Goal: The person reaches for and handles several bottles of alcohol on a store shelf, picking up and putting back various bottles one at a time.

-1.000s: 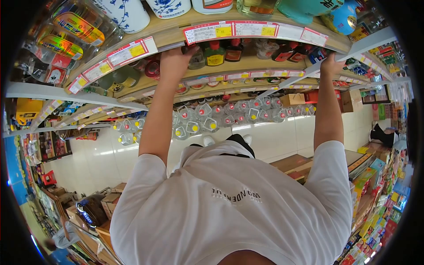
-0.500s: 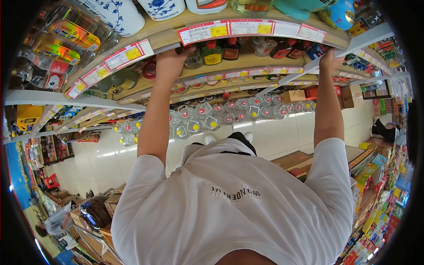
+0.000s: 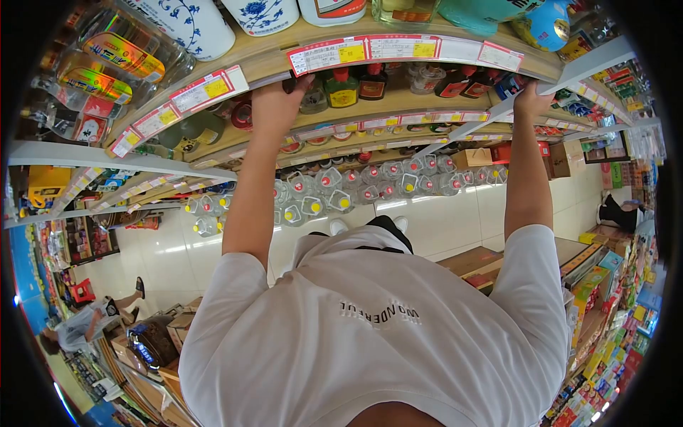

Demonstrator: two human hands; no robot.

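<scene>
Both arms reach forward to the upper wooden shelf (image 3: 398, 34). My left hand (image 3: 279, 107) is at the shelf's lower front edge, closed on it, its fingers partly hidden under the board and its thumb out to the right. Beside that thumb, on the shelf below, stand a clear jar (image 3: 313, 98), a yellow-labelled bottle (image 3: 342, 91) and a dark bottle (image 3: 372, 82). My right hand (image 3: 530, 103) holds the same shelf's edge near the white metal bracket (image 3: 587, 64), with most of its fingers hidden. A dark blue package (image 3: 508, 85) is just left of it.
White-and-blue bottles (image 3: 267, 13) and a turquoise bottle (image 3: 484, 13) stand on the upper shelf. Several clear jugs (image 3: 329, 179) line the floor under the shelves. Stacked boxes (image 3: 475, 265) lie behind at the right. Another person (image 3: 78, 327) is at the far lower left.
Both hands stay at the shelf edge with hardly any shift. The other person at the lower left has moved, and their legs now show.
</scene>
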